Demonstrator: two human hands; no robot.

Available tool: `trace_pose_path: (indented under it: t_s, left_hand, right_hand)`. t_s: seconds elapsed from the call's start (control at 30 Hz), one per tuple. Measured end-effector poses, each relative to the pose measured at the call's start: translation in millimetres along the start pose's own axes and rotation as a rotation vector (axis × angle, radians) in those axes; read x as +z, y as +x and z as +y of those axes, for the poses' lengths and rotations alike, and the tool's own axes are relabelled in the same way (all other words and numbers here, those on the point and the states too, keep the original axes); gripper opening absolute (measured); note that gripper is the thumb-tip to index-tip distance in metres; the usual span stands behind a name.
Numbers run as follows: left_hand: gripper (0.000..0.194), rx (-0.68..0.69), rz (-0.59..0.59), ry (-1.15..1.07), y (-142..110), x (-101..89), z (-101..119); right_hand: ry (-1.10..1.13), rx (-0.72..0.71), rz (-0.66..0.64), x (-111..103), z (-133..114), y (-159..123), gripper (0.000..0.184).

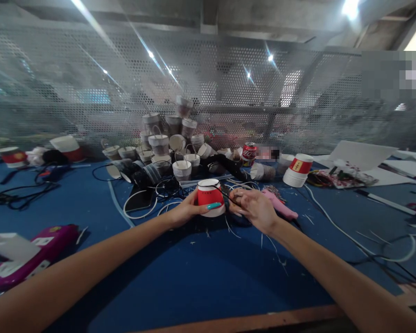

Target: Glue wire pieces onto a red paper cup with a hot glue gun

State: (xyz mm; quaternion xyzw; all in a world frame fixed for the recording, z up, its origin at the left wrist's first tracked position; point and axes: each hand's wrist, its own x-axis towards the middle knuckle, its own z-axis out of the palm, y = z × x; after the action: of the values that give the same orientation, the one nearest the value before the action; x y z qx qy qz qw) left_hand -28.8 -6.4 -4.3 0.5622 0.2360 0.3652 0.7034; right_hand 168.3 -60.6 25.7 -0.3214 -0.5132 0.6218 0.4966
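A red and white paper cup stands above the table's middle, its narrower end up. My left hand is closed around the cup's left side, with the thumb and its turquoise nail across the red front. Just right of the cup is my right hand, its fingers bent together around a thin black cord. That cord runs over the cup's top edge toward my right fingers. Part of the cord is hidden by those fingers. A pink glue-gun-like tool lies behind my right hand.
Several pale cups with cord handles are piled at the back. A red soda can and stacked paper cups stand to the right. A purple case lies at left on the blue table. White cords and scraps are scattered about.
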Motion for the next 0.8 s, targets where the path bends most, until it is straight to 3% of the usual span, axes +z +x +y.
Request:
trace_pose_path:
  t_s: [0.23,0.4,0.8]
  left_hand:
    - [0.057,-0.03,-0.092,-0.095,-1,-5.4,-4]
    - [0.058,-0.056,-0.032,-0.105,-2,-2.7,-3]
    - [0.05,-0.153,-0.223,-0.169,-6,3.6,3]
  right_hand:
    - [-0.255,-0.023,0.032,-6,1,2,0.029]
    - [-0.264,-0.133,0.128,-7,0,2,0.031]
    - [-0.259,-0.177,0.21,-12,3,4,0.031]
